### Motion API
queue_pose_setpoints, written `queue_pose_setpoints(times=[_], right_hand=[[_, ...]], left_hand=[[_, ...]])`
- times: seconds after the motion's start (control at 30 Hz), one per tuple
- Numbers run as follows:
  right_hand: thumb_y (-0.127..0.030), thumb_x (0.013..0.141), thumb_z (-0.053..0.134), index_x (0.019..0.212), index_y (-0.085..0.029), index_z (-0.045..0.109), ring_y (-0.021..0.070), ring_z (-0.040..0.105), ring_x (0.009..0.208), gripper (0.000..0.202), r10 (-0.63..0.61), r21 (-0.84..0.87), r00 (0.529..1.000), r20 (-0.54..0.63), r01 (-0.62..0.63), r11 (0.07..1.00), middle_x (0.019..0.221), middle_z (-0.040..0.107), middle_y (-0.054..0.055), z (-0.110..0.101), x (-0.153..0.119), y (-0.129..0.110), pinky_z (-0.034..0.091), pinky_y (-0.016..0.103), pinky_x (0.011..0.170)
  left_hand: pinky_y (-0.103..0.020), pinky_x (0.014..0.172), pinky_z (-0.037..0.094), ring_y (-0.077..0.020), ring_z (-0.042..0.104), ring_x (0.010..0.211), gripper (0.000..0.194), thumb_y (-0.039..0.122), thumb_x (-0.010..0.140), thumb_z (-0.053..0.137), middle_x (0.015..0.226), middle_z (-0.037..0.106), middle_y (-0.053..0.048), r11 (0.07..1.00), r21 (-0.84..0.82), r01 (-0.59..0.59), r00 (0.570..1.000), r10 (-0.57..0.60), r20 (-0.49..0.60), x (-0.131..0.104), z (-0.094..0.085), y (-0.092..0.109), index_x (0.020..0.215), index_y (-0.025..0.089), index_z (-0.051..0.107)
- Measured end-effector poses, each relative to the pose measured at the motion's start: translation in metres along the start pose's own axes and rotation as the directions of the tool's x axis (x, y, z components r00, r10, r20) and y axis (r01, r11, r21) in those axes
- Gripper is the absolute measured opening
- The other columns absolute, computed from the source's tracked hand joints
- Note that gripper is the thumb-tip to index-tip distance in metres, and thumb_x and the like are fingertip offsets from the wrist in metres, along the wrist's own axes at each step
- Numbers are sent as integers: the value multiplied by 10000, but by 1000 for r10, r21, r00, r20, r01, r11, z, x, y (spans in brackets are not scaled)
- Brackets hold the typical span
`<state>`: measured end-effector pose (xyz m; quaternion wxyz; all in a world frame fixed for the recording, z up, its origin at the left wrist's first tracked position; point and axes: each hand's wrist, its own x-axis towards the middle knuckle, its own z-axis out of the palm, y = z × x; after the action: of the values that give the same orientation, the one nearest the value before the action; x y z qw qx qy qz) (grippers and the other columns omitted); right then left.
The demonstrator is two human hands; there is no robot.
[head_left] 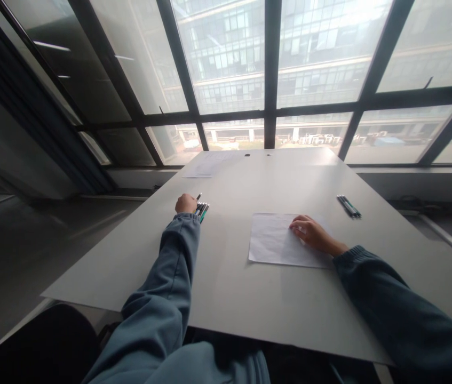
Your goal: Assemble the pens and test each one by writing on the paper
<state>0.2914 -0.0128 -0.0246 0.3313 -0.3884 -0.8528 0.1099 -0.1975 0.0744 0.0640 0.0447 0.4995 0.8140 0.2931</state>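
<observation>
My left hand [186, 203] is at the left part of the table, its fingers closed round a pen [198, 196] whose tip sticks up past them. Just right of it lies a group of several pens [203, 211], partly hidden by the hand and sleeve. My right hand [309, 232] rests on a white sheet of paper [271, 240], fingers slightly bent and apart, holding nothing. Beyond its right side, a second small bunch of pens [349, 207] lies on the table.
The white table [226, 288] reaches to the windows. More paper [204, 166] lies at its far left, and two small dark items [247, 155] sit near the far edge. A black chair [57, 341] stands at the lower left.
</observation>
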Motion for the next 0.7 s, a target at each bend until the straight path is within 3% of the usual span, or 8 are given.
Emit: queue_pose_setpoints(times=[0.07,0.13,0.3,0.4,0.57,0.63,0.7], right_hand=[[-215,879,585,953,-233,744,237,612,953,177,1,8,1000,-4,-1,1000,1003,679,87,0,0,-1,507,360,850],[-214,876,590,952,-227,745,237,614,951,173,4,12,1000,-7,-4,1000,1001,680,88,-1,1,-2,509,358,844],[-188,871,595,946,-222,745,238,612,953,170,11,3,1000,-17,-11,1000,1005,685,87,-3,1,-6,500,367,869],[-176,870,601,950,-218,742,238,610,957,168,8,7,1000,-26,-8,1000,999,686,85,-5,0,-8,499,366,878],[-147,854,609,946,-217,743,231,613,956,176,9,-3,999,-31,-9,1000,977,684,77,-5,0,-8,504,358,876],[-152,862,605,943,-216,741,229,611,962,171,12,-6,1000,-27,-12,1000,987,682,78,-4,0,-6,502,362,884],[-163,877,594,953,-215,738,229,613,966,171,14,-2,999,-36,-14,1000,999,680,83,-5,1,-5,502,368,886]], left_hand=[[-337,795,482,-280,669,912,198,327,740,755,903,738,-152,998,-26,-56,998,56,1,2,-4,11,807,142,739],[-308,758,482,-238,664,840,197,319,751,737,854,738,-120,981,-159,-109,992,117,42,0,-6,27,818,134,737],[-277,654,462,-197,647,759,379,422,672,792,895,739,-101,819,-568,-76,940,249,233,-29,-1,72,894,123,726],[-277,659,447,-205,659,792,449,480,646,799,916,741,-111,766,-638,-71,852,379,360,-55,5,95,909,126,717],[-280,670,455,-195,658,809,454,531,706,755,958,741,-127,690,-722,-49,632,581,513,-104,29,121,912,132,692],[-287,689,475,-192,660,812,445,507,718,764,936,736,-128,631,-775,-14,594,629,501,-126,46,129,926,124,671],[-309,705,503,-190,663,798,470,481,726,774,922,728,-124,563,-824,55,600,641,479,-148,64,135,998,123,637]])
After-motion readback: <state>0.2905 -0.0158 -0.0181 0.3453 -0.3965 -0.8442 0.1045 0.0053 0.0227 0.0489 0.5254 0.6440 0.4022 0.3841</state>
